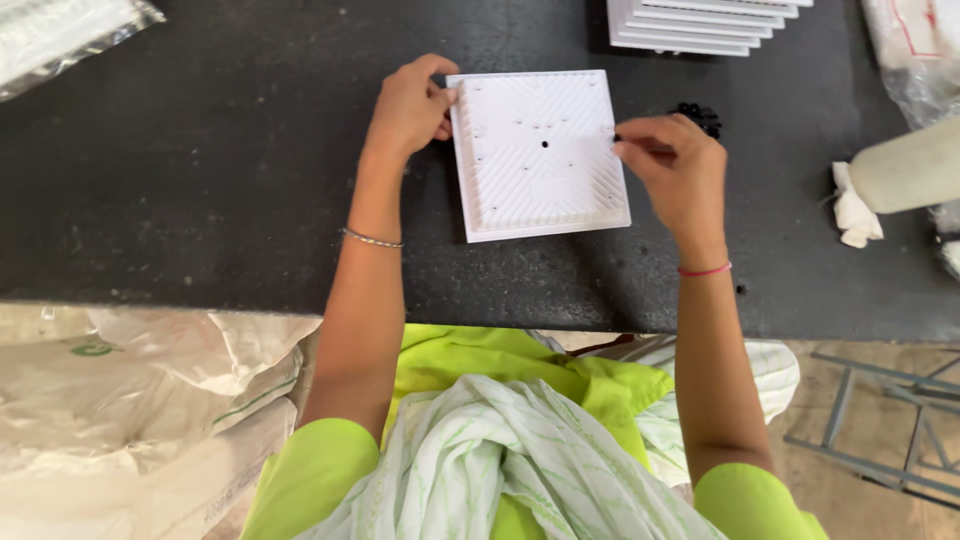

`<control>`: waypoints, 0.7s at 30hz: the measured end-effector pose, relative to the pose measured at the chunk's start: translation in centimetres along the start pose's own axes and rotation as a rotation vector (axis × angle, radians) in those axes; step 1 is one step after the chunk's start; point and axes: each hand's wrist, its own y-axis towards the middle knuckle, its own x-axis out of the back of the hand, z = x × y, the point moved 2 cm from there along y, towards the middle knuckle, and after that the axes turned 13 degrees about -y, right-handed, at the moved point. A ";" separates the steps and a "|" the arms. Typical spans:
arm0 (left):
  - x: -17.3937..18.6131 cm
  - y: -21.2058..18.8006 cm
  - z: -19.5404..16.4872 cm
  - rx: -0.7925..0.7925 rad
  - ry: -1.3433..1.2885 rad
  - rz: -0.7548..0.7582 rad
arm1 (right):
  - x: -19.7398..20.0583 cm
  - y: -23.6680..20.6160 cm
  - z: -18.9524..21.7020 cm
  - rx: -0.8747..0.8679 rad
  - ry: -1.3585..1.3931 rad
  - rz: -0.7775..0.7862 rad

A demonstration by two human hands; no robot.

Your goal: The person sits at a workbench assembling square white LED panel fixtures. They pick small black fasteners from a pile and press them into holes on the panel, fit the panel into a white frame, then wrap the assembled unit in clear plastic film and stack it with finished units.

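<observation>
A white square plastic plate (538, 155) with ribbed surface and small holes lies flat on the black table (200, 170). My left hand (410, 105) grips its upper left edge with thumb and fingers. My right hand (675, 165) rests at the plate's right edge, fingertips pinched on a small black piece against the rim. A little heap of small black parts (700, 115) lies just behind my right hand.
A stack of similar white plates (700, 25) stands at the back. Clear plastic bags lie at the far left (60, 40) and far right (915, 50). A white bottle (905, 180) and crumpled tissue (855, 210) sit at right. Sacks (130, 400) lie below the table edge.
</observation>
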 end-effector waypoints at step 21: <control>2.6 -0.2 -1.2 0.069 0.025 -0.048 | -5.6 4.0 7.7 0.273 -0.225 0.255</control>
